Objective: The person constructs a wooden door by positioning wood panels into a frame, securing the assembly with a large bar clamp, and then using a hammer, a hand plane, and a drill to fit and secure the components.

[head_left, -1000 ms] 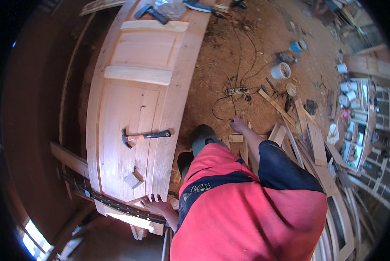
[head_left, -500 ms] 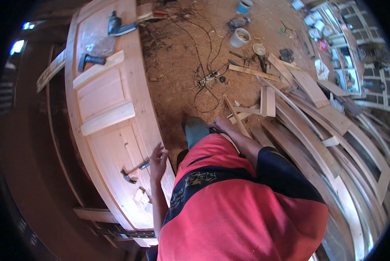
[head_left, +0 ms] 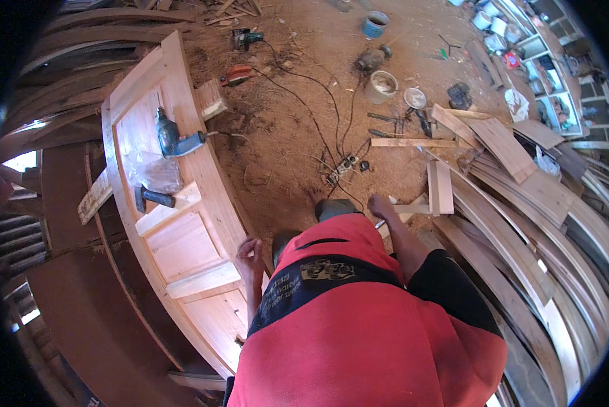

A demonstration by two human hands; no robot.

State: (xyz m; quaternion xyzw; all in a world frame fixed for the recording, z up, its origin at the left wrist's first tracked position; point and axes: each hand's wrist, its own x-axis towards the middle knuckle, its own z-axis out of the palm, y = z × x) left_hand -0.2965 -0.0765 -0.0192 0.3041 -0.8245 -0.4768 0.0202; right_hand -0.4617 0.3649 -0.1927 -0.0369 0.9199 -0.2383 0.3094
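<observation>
My left hand (head_left: 250,252) is beside the right edge of a pale wooden panelled door (head_left: 185,247), its fingers loosely bent and nothing visible in them. In front of my body, my right hand (head_left: 381,205) is closed; a small light tip shows below the fist, too small to name. On the door lie a teal cordless drill (head_left: 172,136), a clear plastic bag (head_left: 154,171) and a dark tool with a thick handle (head_left: 156,198). Two pale wooden strips cross the door, one of them (head_left: 202,279) close to my left hand.
Ahead on the dirt floor, cables run to a power strip (head_left: 343,169). Further off are a white bucket (head_left: 381,87), a blue bucket (head_left: 375,24) and another power tool (head_left: 246,39). Stacked boards (head_left: 521,224) fill the right side. A shelf of containers (head_left: 542,74) stands far right.
The view has shifted forward along the door, so drill and bag appear lower. The claw hammer on the door is now mostly out of sight. My right hand has moved right, away from my leg.
</observation>
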